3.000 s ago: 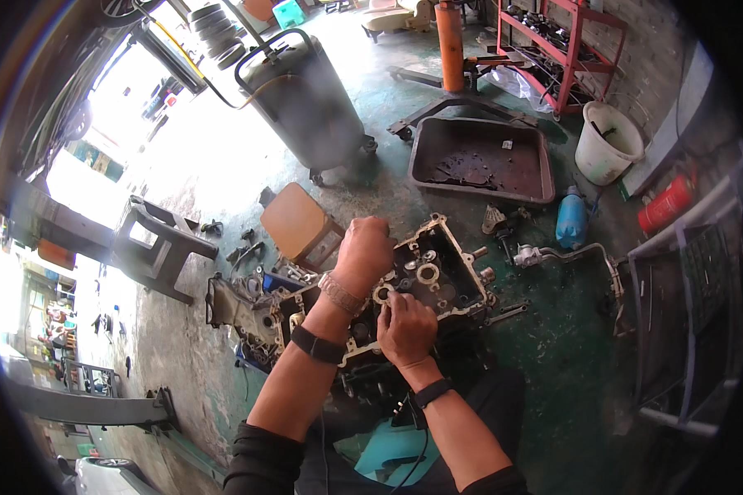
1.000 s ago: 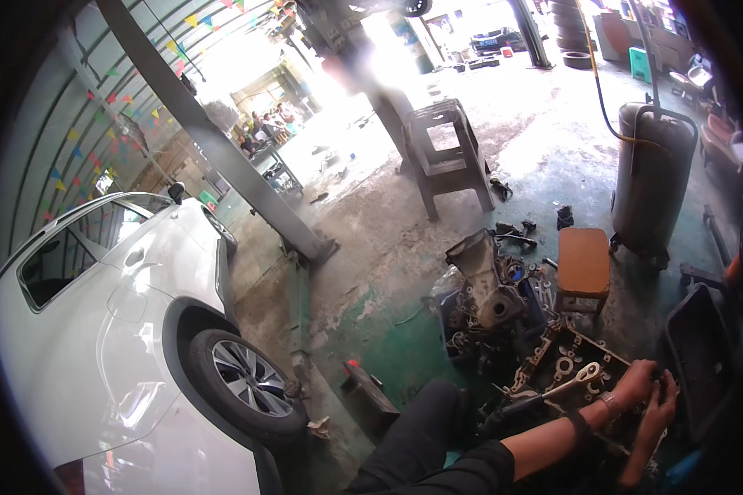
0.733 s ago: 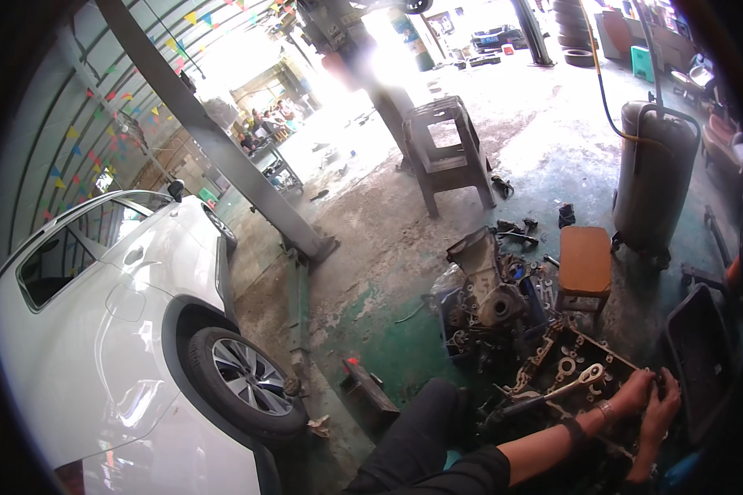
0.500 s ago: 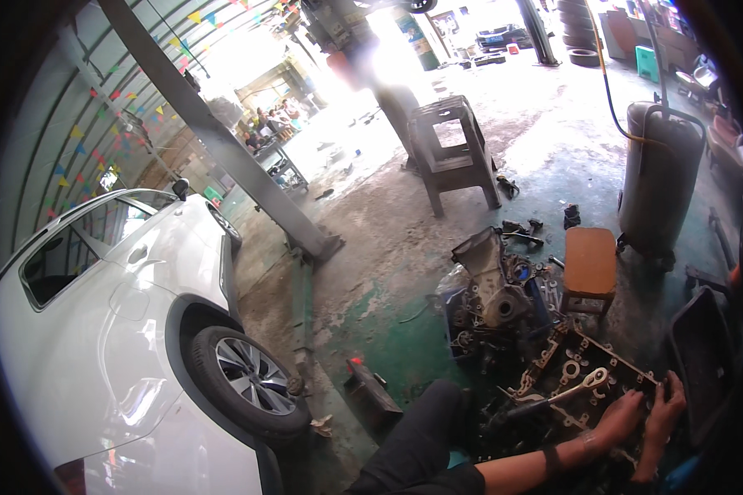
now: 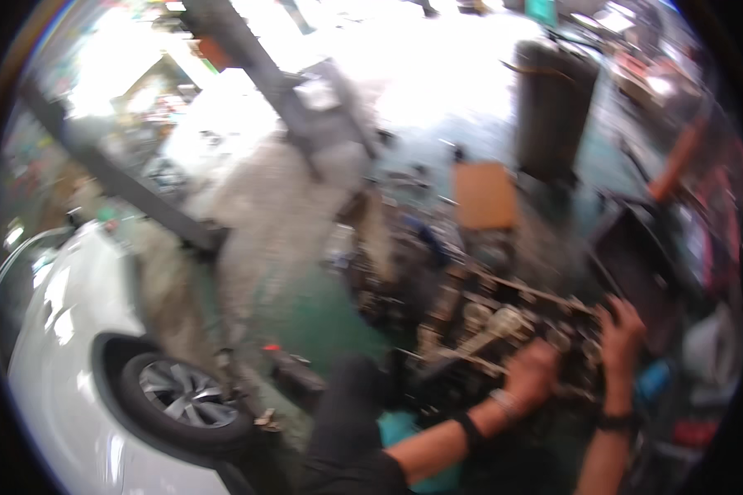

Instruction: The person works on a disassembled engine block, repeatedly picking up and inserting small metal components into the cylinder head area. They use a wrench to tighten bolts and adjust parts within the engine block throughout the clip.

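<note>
Engine block [image 5: 504, 330], a grimy metal casting with round openings, lies on the green floor [image 5: 305, 313] right of centre, under both hands. The whole picture is smeared with motion blur, which the view half a second ago was not, so small details are hard to read.

Going from the left: a white car [image 5: 49, 363] fills the lower left corner, its dark tyre with a silver wheel [image 5: 177, 396] near the bottom edge. It now sits lower and takes up less of the picture than before, since the view has swung to the right. A grey slanting beam [image 5: 124, 190] crosses above it. Past the middle, a metal stool frame [image 5: 322, 107] stands in bright light. A brown box [image 5: 485, 194] rests on the floor behind the block, and a tall dark tank [image 5: 553, 107] stands behind that, nearer the centre than earlier.

The left hand [image 5: 532, 371], with a black band on its wrist, rests on the near edge of the block; whether its fingers are closed around anything cannot be told through the blur. The right hand [image 5: 623, 322], also with a dark wristband, is spread open on the block's right end. The 2 hands are apart. A dark tray [image 5: 636, 256] lies just right of the block.
</note>
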Tool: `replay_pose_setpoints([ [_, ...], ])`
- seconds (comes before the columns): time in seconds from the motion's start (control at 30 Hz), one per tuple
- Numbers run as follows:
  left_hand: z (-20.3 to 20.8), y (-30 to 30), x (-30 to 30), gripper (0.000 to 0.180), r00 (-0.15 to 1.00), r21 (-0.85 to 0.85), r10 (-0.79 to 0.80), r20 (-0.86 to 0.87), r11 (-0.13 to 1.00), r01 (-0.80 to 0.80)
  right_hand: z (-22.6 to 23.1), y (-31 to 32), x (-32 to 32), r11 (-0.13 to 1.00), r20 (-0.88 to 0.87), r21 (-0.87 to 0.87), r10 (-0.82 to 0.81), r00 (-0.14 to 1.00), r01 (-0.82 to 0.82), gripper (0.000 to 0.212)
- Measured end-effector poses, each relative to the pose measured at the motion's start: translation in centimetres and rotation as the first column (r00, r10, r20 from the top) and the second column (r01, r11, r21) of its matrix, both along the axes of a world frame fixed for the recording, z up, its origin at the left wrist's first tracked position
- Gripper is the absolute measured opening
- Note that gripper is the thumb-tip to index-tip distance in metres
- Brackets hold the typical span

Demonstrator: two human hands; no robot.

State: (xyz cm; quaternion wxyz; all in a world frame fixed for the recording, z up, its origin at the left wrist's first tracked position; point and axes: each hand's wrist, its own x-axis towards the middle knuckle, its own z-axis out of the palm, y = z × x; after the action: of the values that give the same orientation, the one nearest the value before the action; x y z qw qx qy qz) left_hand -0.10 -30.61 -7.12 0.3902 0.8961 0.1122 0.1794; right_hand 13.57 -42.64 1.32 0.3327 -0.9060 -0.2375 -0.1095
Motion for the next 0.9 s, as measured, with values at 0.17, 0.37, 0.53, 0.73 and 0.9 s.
replay_pose_setpoints([
  [0.17,1.8,-1.1,0.7,0.013,0.989,0.076,0.093,-0.113,0.994,-0.084,1.1,-0.4,0.1,0.996,-0.042,0.019,0.083,0.996,-0.082,0.023],
  [0.37,3.5,-0.9,0.7,0.017,0.983,0.084,0.088,-0.163,0.994,-0.075,1.3,-0.4,0.6,0.983,-0.03,0.13,0.133,0.991,-0.128,0.025],
  [0.53,3.0,-1.0,0.6,0.015,0.981,0.058,0.087,-0.173,0.995,-0.078,1.1,-1.5,1.1,0.976,-0.112,0.21,0.089,0.99,-0.064,0.024],
  [0.73,3.1,-0.9,0.5,0.016,0.979,0.047,0.061,-0.195,0.997,-0.053,2.1,-3.9,1.6,0.949,0.014,0.315,0.027,1.0,-0.03,0.026],
  [0.9,3.0,-0.8,0.6,0.018,0.981,0.06,0.048,-0.19,0.997,-0.037,1.7,-5.3,1.6,0.894,-0.073,0.438,-0.071,0.995,0.096,0.027],
])
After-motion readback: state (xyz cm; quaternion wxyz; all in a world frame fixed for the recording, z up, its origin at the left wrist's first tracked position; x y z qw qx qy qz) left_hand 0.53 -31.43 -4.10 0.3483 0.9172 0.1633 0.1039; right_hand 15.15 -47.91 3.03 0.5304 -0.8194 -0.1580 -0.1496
